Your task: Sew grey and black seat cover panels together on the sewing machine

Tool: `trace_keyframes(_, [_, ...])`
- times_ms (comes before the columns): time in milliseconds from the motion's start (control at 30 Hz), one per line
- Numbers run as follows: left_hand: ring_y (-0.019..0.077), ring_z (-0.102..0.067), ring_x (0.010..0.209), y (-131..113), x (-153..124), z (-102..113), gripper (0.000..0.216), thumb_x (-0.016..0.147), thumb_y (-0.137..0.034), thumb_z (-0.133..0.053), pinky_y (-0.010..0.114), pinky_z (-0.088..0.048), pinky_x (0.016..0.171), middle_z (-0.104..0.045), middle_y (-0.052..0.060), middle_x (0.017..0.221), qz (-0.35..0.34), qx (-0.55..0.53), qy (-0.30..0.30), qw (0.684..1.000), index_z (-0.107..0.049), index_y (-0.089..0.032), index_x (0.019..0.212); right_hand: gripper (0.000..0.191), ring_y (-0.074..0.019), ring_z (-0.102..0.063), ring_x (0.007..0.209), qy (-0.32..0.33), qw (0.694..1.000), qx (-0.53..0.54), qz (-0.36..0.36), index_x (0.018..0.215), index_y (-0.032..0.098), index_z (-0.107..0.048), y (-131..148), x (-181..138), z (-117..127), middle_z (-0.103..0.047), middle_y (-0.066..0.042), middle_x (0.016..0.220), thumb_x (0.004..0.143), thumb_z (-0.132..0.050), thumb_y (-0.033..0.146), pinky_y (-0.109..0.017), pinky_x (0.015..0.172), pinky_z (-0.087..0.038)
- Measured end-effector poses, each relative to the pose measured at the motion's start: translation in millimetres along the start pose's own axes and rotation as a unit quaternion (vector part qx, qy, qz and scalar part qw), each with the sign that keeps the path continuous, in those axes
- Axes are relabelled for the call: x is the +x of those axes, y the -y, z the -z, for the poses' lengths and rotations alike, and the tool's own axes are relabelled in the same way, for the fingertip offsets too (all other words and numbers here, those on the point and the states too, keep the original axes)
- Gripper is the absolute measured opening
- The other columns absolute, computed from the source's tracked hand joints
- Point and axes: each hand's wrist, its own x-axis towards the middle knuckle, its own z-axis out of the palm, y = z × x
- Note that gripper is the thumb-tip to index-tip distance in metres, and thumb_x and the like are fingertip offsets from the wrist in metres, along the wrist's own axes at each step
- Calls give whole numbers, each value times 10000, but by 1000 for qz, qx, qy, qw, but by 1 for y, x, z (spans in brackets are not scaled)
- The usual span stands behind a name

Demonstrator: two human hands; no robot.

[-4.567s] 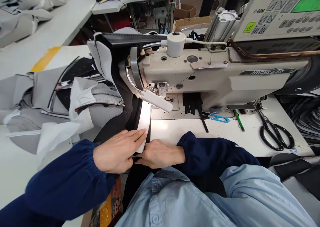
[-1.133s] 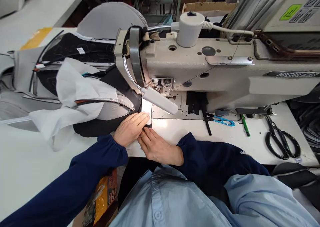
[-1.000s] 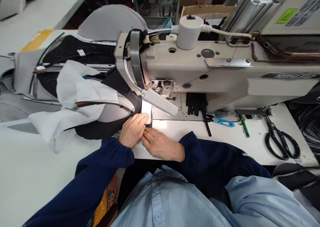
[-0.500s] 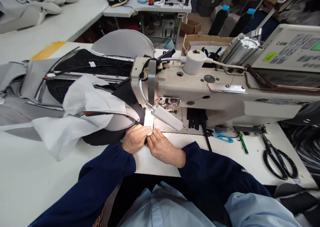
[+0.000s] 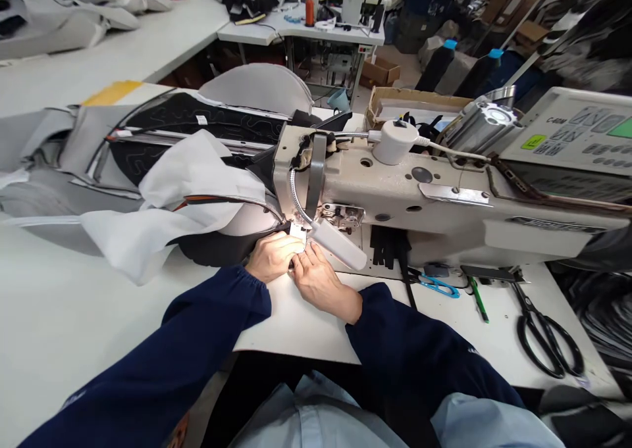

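My left hand (image 5: 276, 256) is closed, its fingertips pinching the near edge of the fabric work beside the sewing machine's (image 5: 345, 172) needle area. Against it lies my right hand (image 5: 320, 280), fingers bent and pressed onto the same spot. A small bright white strip (image 5: 297, 231) stands between the fingertips and the machine head; whether it is a label or a machine part I cannot tell. Leftward spreads the grey and black sewn fabric cover (image 5: 212, 245), with a loose white sheet (image 5: 192, 172) over it. The fingers hide the edge they grip.
A white lamp (image 5: 340, 244) hangs close to the right hand. Right of the machine bed lie blue thread snips (image 5: 439, 287), a green pen-like tool (image 5: 478, 300) and large black scissors (image 5: 548, 336). Black strips (image 5: 390, 247) lie under the machine arm. A cardboard box (image 5: 409, 99) stands behind.
The view has tilted, so the machine sits lower and slightly right in the picture. Both hands are nearer the machine head, and less of the white strip shows.
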Motion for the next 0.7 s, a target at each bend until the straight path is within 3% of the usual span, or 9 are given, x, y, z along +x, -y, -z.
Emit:
trace_keyframes(200, [125, -590, 690, 13, 9, 1, 335, 900, -111, -373, 229, -471, 673, -672, 26, 718, -52, 15, 19, 998, -683, -173, 790, 419, -317, -467, 1261, -2, 997, 72, -29, 1249, 3, -522, -9, -5, 0, -586, -230, 1226, 959, -427, 289, -500, 1069, -373])
trace_keyframes(367, [144, -567, 700, 17, 10, 7, 318, 864, -87, -373, 245, -444, 660, -652, 26, 718, -83, 38, 108, 990, -674, -188, 840, 298, -241, -563, 1154, -59, 994, 88, 30, 1110, 51, -613, -13, -15, -4, -620, -192, 1204, 919, -385, 84, -424, 1027, -437])
trace_keyframes(467, [164, -568, 755, 15, 7, 12, 334, 821, -43, -382, 265, -435, 690, -644, 37, 721, -84, 54, 158, 982, -673, -187, 899, 273, -239, -584, 1114, -66, 993, 83, 42, 1067, 53, -623, -12, -17, -6, -631, -190, 1187, 898, -409, 68, -413, 999, -456])
trace_keyframes(700, [206, -572, 848, 15, -2, 10, 377, 762, -7, -417, 328, -424, 727, -650, 62, 752, -66, 79, 206, 973, -685, -192, 954, 225, -206, -613, 1015, -89, 986, 131, 44, 880, 134, -633, -16, -23, 2, -683, -133, 1030, 920, -412, 126, -392, 933, -476])
